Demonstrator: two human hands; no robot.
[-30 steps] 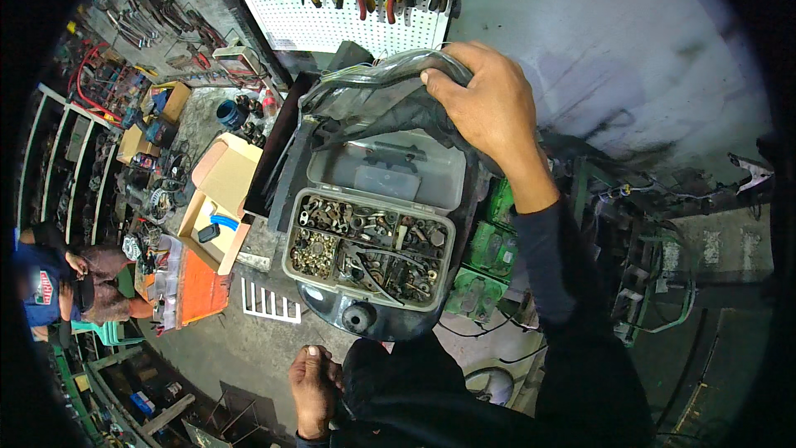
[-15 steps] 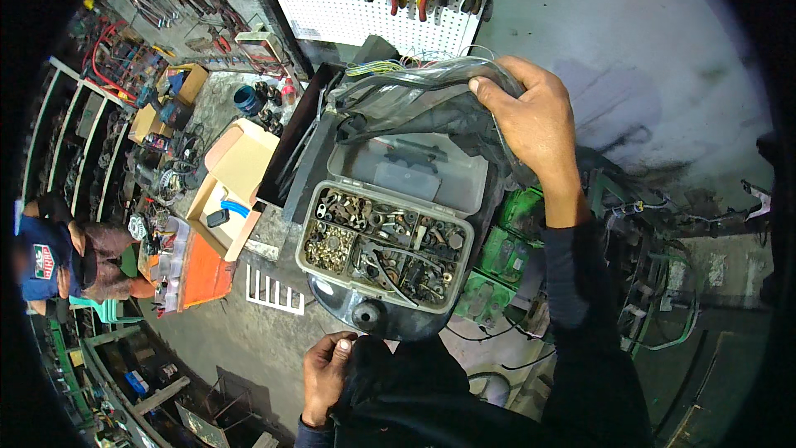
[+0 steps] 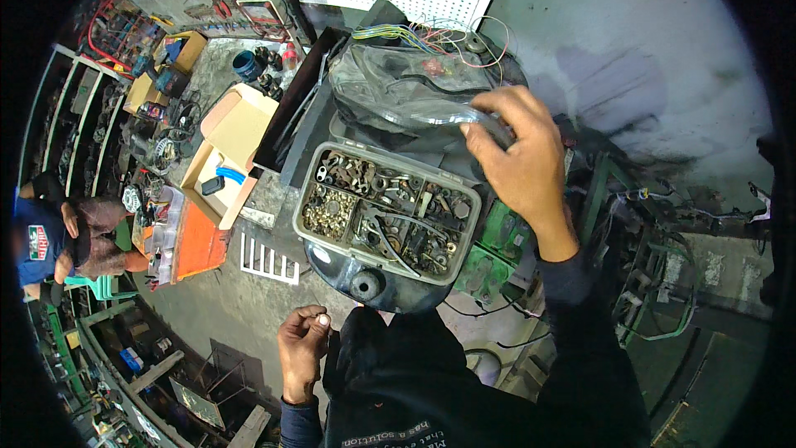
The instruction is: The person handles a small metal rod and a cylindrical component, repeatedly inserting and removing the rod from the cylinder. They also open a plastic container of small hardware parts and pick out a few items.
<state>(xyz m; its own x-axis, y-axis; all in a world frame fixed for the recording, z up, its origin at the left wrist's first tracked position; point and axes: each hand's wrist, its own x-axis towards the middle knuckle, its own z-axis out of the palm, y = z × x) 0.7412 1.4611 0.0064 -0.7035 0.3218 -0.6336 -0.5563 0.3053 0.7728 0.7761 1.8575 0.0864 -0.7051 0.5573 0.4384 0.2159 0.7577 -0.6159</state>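
Above the parts tray (image 3: 386, 214) of mixed screws and washers, right hand (image 3: 518, 162) gripping a clear plastic cover (image 3: 410, 91); below the tray, left hand (image 3: 303, 347) pinching a small washer (image 3: 322, 318).

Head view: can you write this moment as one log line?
left hand: pinching small washer | right hand: gripping clear lid | parts box: open, on black tank
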